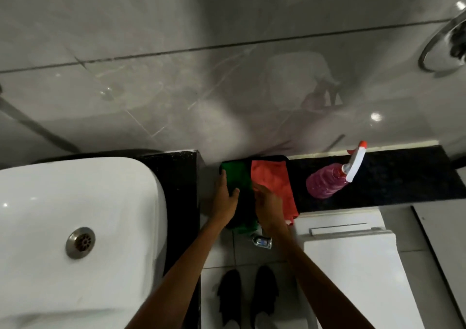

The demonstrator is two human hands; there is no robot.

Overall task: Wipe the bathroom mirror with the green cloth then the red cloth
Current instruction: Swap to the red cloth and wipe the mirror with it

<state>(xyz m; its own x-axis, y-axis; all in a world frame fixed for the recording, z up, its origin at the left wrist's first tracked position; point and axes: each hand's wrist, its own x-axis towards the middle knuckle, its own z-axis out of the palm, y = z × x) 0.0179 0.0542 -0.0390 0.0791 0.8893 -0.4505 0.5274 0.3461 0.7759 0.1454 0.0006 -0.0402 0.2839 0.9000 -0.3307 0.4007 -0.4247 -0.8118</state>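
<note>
The green cloth (pixel 238 177) lies on a black ledge (pixel 393 180), hanging over its front edge. Beside it on the right lies the red cloth (pixel 274 185), also draped over the edge. My left hand (pixel 225 197) holds the green cloth's left side, thumb on top of it. My right hand (pixel 268 206) rests at the seam between the two cloths, fingers curled on the green cloth's right edge. The mirror is not in view.
A pink spray bottle (pixel 327 181) with a white and red trigger stands on the ledge to the right. A white sink (pixel 75 228) is at the left, a white toilet (pixel 353 265) at the lower right. Grey wall tiles rise behind. My black shoes (pixel 249 296) stand below.
</note>
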